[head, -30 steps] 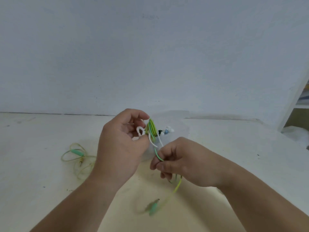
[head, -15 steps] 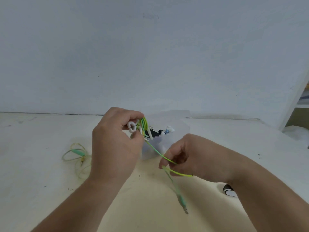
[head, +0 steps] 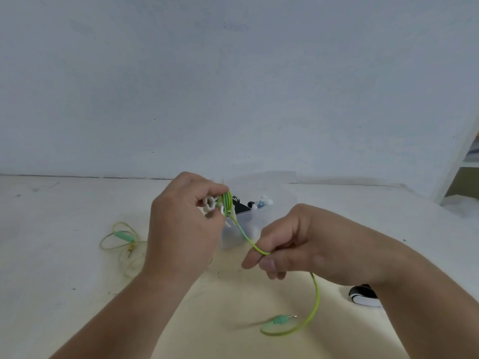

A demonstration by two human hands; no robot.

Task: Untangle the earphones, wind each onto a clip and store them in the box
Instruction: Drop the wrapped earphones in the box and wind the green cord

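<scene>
My left hand (head: 185, 229) grips a white clip (head: 210, 204) with several turns of a green-yellow earphone cable (head: 227, 200) wound on it. From the clip the cable runs down right to my right hand (head: 290, 244), which pinches it between thumb and fingers. Below that hand the free end loops down to a green jack plug (head: 283, 319) swinging above the table. A clear plastic box (head: 248, 218) stands behind my hands with a black item and a blue-white earbud (head: 263, 202) inside. A second pale yellow-green earphone (head: 121, 239) lies coiled on the table at the left.
A white and black object (head: 363, 296) lies on the table under my right forearm. The white wall (head: 233, 86) rises just behind the box. A shelf edge (head: 466, 161) stands at the far right.
My right hand has slid further along the cable and pulled it taut to the lower right. The plug end has swung from below my hand out to the right.
</scene>
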